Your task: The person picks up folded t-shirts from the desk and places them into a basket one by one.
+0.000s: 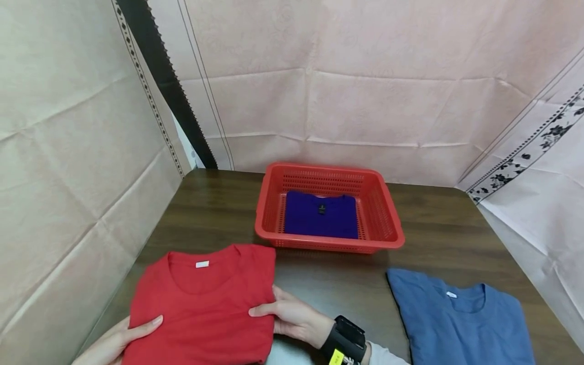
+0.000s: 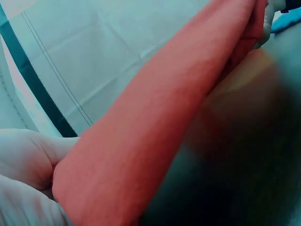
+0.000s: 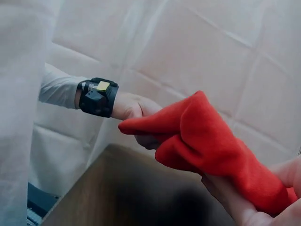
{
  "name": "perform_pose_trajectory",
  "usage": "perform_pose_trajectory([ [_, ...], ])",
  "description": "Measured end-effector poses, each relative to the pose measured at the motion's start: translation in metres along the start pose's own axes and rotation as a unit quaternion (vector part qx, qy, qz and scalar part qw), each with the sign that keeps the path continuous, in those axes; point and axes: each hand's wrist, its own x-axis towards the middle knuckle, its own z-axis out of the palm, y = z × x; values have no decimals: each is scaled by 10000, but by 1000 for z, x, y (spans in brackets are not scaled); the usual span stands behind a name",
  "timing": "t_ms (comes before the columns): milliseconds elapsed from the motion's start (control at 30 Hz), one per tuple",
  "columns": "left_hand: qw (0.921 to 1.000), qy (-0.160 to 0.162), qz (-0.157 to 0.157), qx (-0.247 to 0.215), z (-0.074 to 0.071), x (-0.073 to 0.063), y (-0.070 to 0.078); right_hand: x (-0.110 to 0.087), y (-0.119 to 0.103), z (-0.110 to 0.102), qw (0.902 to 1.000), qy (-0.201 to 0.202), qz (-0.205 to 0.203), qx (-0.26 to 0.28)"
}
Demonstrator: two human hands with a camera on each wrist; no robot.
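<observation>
A red T-shirt (image 1: 205, 309), folded with its neckline and white label facing up, is held between both hands at the front left of the table. My left hand (image 1: 120, 339) grips its left side, thumb on top and the other fingers underneath. On the opposite side my right hand (image 1: 294, 314) pinches the edge the same way, thumb over the cloth. In the right wrist view the red T-shirt (image 3: 211, 141) hangs in folds above the table between the two hands. The left wrist view shows its side edge close up, with the left hand (image 2: 28, 174) at the lower left.
Behind the hands a red plastic basket (image 1: 328, 243) stands at the table's back, holding a folded purple T-shirt (image 1: 319, 220). A folded blue T-shirt (image 1: 465, 319) lies on the wooden table (image 1: 433, 218) at the right. Pale cloth sheets (image 1: 388, 101) hang around the back and sides.
</observation>
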Motion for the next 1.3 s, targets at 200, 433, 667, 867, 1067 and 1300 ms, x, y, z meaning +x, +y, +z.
perform_pose_trajectory([
  [200, 9999, -120, 19, -110, 19, -11, 19, -25, -23, 12, 9998, -23, -154, -141],
  [433, 9991, -182, 371, -118, 46, -8, 49, -51, -58, 13, 9993, -70, -306, -181],
  [667, 9984, 124, 479, 270, 79, 10, 85, -69, -86, -1, 9980, 83, -558, -269],
  [867, 9970, 100, 717, 265, 105, 37, 113, -84, -110, -23, 9959, 184, -816, -334],
  [1067, 9964, 40, 822, 202, 128, 67, 135, -94, -128, -47, 9938, 291, -1030, -313],
  [1300, 9967, 180, 797, 13, 151, 105, 156, -100, -150, -77, 9889, 731, -1154, -588],
])
